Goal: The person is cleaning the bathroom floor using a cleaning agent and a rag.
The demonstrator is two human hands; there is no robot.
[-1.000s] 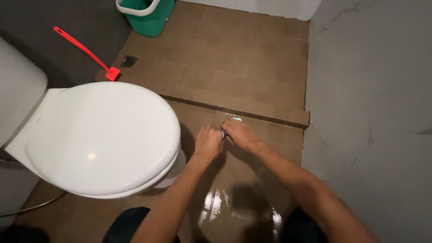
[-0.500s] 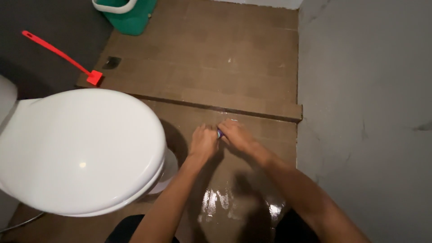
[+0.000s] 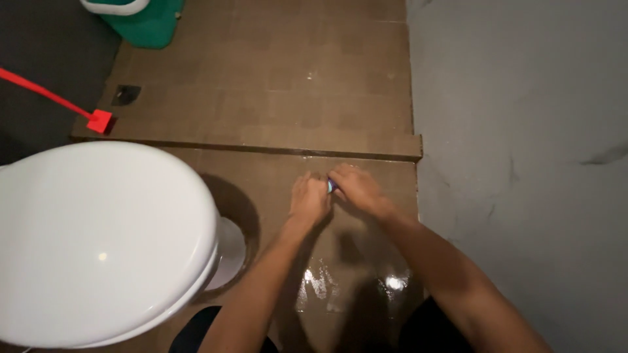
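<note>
We see a small scrubbing pad (image 3: 331,185) pressed flat on the wet brown tile floor, just right of the picture's centre. Only a thin blue and pale sliver of it shows, squeezed between our two hands. Our left hand (image 3: 309,198) covers it from 9 o'clock, knuckles up; our right hand (image 3: 356,188) covers it from 3 o'clock. Its full shape is hidden. A raised floor step runs just beyond it at 12 o'clock.

Both arms extended forward and down. Left hand (image 3: 309,198) and right hand (image 3: 355,187) side by side, palms down, fingers (image 3: 340,173) curled.
</note>
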